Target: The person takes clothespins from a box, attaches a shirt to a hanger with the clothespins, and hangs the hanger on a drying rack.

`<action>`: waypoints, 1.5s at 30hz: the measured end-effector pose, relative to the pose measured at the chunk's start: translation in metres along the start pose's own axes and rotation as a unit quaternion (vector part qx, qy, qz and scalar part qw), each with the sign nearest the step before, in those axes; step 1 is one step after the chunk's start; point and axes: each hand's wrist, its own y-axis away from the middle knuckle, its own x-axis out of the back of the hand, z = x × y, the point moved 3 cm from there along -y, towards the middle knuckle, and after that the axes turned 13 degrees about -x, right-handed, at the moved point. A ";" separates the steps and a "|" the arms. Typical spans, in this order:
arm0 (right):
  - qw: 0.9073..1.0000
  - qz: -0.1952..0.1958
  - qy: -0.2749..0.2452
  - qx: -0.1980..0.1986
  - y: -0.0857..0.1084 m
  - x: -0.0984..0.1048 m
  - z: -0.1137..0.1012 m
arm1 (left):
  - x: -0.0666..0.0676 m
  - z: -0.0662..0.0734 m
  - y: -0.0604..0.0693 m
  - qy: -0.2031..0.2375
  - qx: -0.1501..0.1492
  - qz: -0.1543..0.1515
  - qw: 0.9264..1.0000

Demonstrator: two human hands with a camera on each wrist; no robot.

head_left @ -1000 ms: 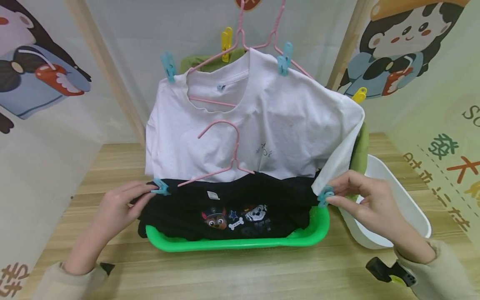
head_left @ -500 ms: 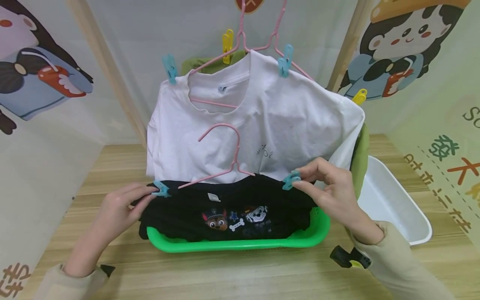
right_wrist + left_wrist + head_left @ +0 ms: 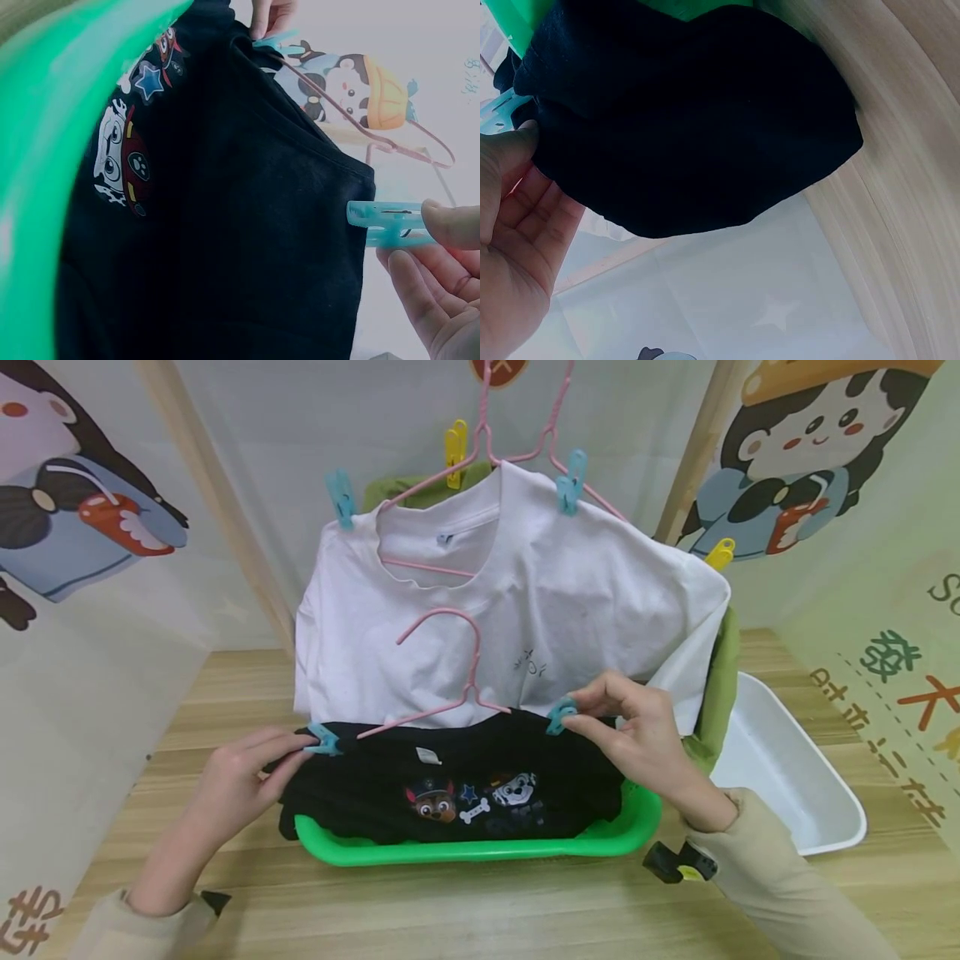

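A black T-shirt (image 3: 570,777) with cartoon dogs on its front lies over the green basket (image 3: 480,852), a pink hanger (image 3: 474,660) poking up from its neck. My left hand (image 3: 243,777) pinches the shirt's left shoulder, its fingertips against a blue clothespin (image 3: 324,739) there. In the left wrist view, black cloth hides the ends of the fingers (image 3: 547,217). My right hand (image 3: 633,727) pinches a second blue clothespin (image 3: 394,223) between thumb and fingers. That clothespin's front end is at the shirt's right shoulder edge; whether it grips the cloth I cannot tell.
Behind, a white T-shirt (image 3: 420,652) hangs on a pink hanger with blue clothespins (image 3: 570,485) on its shoulders. A green garment (image 3: 720,685) with yellow clothespins (image 3: 455,453) is behind that. A white tub (image 3: 795,768) stands at right on the wooden table (image 3: 450,910).
My right hand has moved left with its clothespin, away from the white T-shirt's sleeve to the black T-shirt's right shoulder. The white sleeve has dropped back. The left hand has stayed in place.
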 end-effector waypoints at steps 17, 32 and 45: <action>0.997 -0.048 0.054 -0.041 0.005 -0.002 0.013 | 0.001 0.002 0.000 -0.001 0.026 -0.020 0.999; 0.974 -0.076 0.211 0.024 0.025 0.014 0.026 | 0.000 0.002 0.000 -0.009 0.015 -0.004 1.000; 0.978 -0.039 0.204 0.034 0.020 0.018 0.013 | 0.003 -0.007 -0.007 -0.007 -0.023 0.030 0.999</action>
